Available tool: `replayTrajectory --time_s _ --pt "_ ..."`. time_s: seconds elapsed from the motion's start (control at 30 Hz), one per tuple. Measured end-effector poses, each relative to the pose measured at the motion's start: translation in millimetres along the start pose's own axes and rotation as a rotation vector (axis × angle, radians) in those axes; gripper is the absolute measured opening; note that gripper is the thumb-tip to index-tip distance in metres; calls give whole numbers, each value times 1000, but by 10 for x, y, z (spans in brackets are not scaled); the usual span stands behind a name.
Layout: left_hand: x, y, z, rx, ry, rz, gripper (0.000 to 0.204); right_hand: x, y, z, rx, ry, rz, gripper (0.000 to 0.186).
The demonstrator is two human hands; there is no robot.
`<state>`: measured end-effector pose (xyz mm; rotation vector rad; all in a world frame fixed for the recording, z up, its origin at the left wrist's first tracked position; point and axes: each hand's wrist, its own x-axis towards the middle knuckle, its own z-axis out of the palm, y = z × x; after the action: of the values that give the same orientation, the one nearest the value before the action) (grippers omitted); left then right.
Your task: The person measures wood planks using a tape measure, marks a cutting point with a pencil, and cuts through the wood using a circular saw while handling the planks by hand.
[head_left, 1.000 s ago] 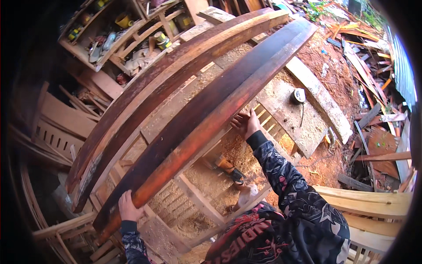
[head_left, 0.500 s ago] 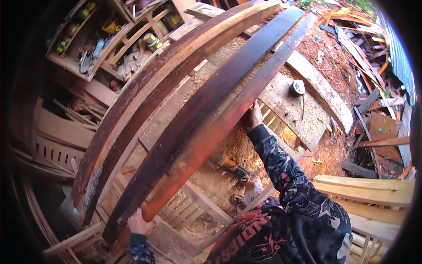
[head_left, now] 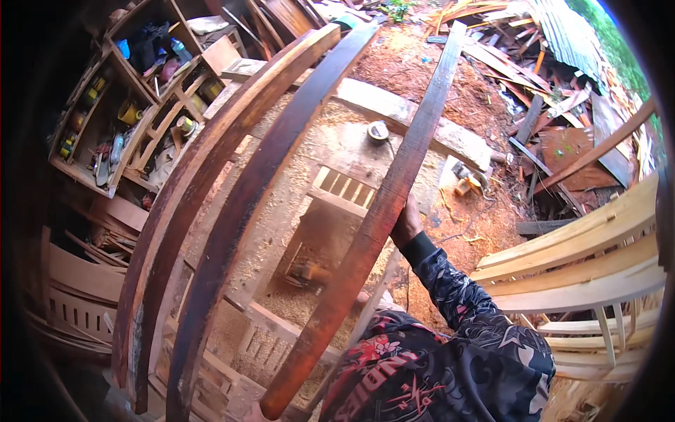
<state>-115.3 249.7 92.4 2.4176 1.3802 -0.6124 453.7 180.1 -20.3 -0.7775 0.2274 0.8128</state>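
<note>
Far left, at ten o'clock, a cluttered wooden shelf (head_left: 77, 176). Next, a curved beam (head_left: 204, 155) with a pale top edge sweeps from twelve down to eight, and just inside it runs a dark plank (head_left: 239, 190). At seven o'clock, here's the left hand (head_left: 254, 413), touching the near end of a reddish board (head_left: 380, 218); mostly cut off, so I can't tell how its fingers are set. A power tool (head_left: 307, 273) lies near centre, toward seven, and a tape measure (head_left: 377, 131) at one. The board itself slants from seven up to one, well apart from the plank. Right hand (head_left: 408, 224), just off centre toward three, holds its right edge, fingers tucked underneath. Scrap wood (head_left: 541, 141) piles up at two.
</note>
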Motion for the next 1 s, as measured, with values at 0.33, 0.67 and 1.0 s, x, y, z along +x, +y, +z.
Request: replayTrajectory --time_s 0.33,0.67,1.0 --pt "144 195 651 19 121 82 57 80 110 -1293 95 6 84 69" --pt "66 240 703 -34 156 50 56 -717 -461 -2302 -343 -139 259 60" --pt "-206 775 550 51 187 65 105 -1837 251 -4858 -974 531 779 43"
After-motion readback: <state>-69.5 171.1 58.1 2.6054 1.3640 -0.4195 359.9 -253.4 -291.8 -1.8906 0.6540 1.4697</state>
